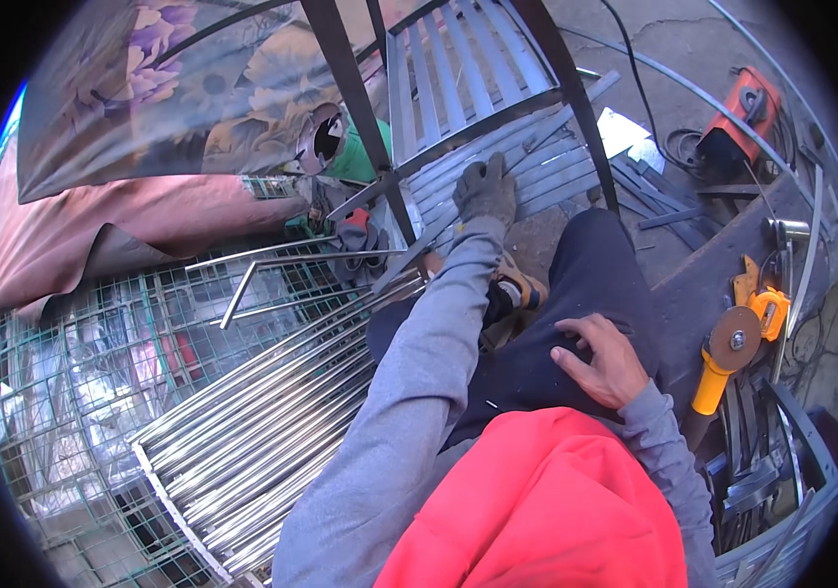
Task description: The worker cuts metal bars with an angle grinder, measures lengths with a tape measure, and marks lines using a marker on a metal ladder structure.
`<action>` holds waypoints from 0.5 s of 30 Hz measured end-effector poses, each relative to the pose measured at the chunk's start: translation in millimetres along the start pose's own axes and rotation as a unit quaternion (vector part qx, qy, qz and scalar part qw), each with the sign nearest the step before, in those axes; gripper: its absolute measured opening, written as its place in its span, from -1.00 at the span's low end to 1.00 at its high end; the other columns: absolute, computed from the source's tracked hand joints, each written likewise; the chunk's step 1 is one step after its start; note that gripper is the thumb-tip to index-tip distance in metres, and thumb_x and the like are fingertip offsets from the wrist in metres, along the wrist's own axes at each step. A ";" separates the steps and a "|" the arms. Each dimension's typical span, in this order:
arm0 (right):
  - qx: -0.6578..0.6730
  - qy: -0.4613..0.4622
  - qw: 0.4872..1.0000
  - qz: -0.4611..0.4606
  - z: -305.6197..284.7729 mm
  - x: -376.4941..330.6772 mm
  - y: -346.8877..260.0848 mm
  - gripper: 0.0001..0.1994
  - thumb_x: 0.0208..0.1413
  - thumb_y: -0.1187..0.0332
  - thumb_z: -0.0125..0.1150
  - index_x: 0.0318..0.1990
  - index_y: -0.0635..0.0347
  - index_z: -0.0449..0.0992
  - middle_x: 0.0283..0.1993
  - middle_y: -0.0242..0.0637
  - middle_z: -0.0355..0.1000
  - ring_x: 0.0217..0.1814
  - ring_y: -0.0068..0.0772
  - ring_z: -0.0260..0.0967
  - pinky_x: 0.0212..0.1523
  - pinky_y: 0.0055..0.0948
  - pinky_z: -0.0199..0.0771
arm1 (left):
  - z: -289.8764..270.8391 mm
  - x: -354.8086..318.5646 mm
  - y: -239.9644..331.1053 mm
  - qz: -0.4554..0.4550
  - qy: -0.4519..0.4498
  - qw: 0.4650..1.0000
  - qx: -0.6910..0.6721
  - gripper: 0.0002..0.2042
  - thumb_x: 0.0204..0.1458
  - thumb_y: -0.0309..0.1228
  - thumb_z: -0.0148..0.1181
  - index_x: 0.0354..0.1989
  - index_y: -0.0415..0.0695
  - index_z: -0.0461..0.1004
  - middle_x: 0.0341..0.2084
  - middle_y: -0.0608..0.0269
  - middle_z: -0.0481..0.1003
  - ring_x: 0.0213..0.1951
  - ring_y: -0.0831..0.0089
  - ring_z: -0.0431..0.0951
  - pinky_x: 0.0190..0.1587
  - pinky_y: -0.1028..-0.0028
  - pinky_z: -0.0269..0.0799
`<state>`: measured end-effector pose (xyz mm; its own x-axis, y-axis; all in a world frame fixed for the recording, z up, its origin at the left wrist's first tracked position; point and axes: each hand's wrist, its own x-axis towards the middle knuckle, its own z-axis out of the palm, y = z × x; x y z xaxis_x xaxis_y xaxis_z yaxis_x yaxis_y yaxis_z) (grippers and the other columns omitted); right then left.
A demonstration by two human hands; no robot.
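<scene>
My left hand [486, 192], in a grey work glove, reaches forward onto a stack of flat silver metal bars [546, 157]. Its fingers bend down over the bars; whatever they grip, if anything, is hidden under the glove. Behind it stands a dark metal frame [579, 108] fitted with a panel of silver slats [468, 64]. Bare and loosely spread, my right hand [607, 365] hovers at or rests on my right thigh, holding nothing; contact is hard to judge.
A yellow angle grinder [713, 377] with a brown disc and a yellow tape measure [770, 312] lie at the right. Left are shiny metal tubes [272, 421] over green wire mesh [56, 392]. A green-and-white chop-saw-like machine [365, 152] and an orange-red machine [752, 113] stand farther off.
</scene>
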<state>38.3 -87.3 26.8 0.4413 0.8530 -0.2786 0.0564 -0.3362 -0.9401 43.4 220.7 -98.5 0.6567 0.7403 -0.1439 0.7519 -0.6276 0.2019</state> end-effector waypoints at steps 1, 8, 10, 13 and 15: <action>-0.003 0.004 1.000 -0.003 1.6 1.3 -1.9 -0.64 0.15 0.26 0.37 0.05 0.23 0.55 -0.17 -0.14 0.43 -0.15 -0.15 0.41 -0.02 -0.24 0.46 | 1.7 -1.5 -8.8 0.023 0.019 1.000 -0.008 -0.48 0.18 -0.05 0.19 0.33 0.24 0.40 0.18 0.01 0.39 0.29 -0.01 0.33 0.34 0.02 0.18; -0.041 -0.001 0.999 -0.005 5.7 -1.3 -4.8 -0.64 0.19 0.21 0.34 0.03 0.23 0.56 -0.16 -0.12 0.44 -0.08 -0.12 0.41 0.02 -0.21 0.44 | 20.1 -50.5 -34.1 0.132 0.075 0.988 0.001 -0.47 0.12 -0.09 0.23 0.30 0.15 0.39 0.22 0.03 0.34 0.30 0.00 0.29 0.39 -0.08 0.03; -0.049 0.003 0.999 -0.003 9.7 -4.6 -2.8 -0.65 0.19 0.21 0.34 0.03 0.23 0.56 -0.16 -0.12 0.44 -0.08 -0.12 0.41 0.02 -0.22 0.45 | 16.6 -71.2 -38.7 0.165 0.080 0.983 0.016 -0.46 0.09 -0.10 0.25 0.28 0.12 0.40 0.21 0.03 0.33 0.29 0.00 0.29 0.38 -0.08 0.04; -0.045 0.016 0.998 -0.028 15.6 -3.8 -1.5 -0.64 0.19 0.19 0.33 0.03 0.23 0.56 -0.15 -0.11 0.45 -0.08 -0.10 0.42 0.03 -0.20 0.45 | 22.7 -100.8 -44.4 0.173 0.075 0.982 0.001 -0.40 0.03 -0.11 0.30 0.29 0.10 0.38 0.22 0.05 0.31 0.28 -0.03 0.25 0.35 -0.07 0.07; -0.074 0.018 0.997 0.007 11.1 -9.2 1.5 -0.62 0.21 0.15 0.32 0.05 0.23 0.57 -0.11 -0.09 0.48 -0.03 -0.06 0.45 0.04 -0.19 0.46 | 40.9 -122.3 -39.1 0.224 0.114 0.968 0.013 -0.43 0.04 -0.20 0.30 0.27 0.00 0.40 0.18 0.04 0.38 0.23 -0.05 0.34 0.28 -0.01 0.24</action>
<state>24.4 -91.2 25.8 0.4745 0.8338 -0.2822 0.1806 -0.4060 -0.8958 -63.8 144.9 -128.4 0.8894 0.4242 0.1704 0.3975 -0.9017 0.1700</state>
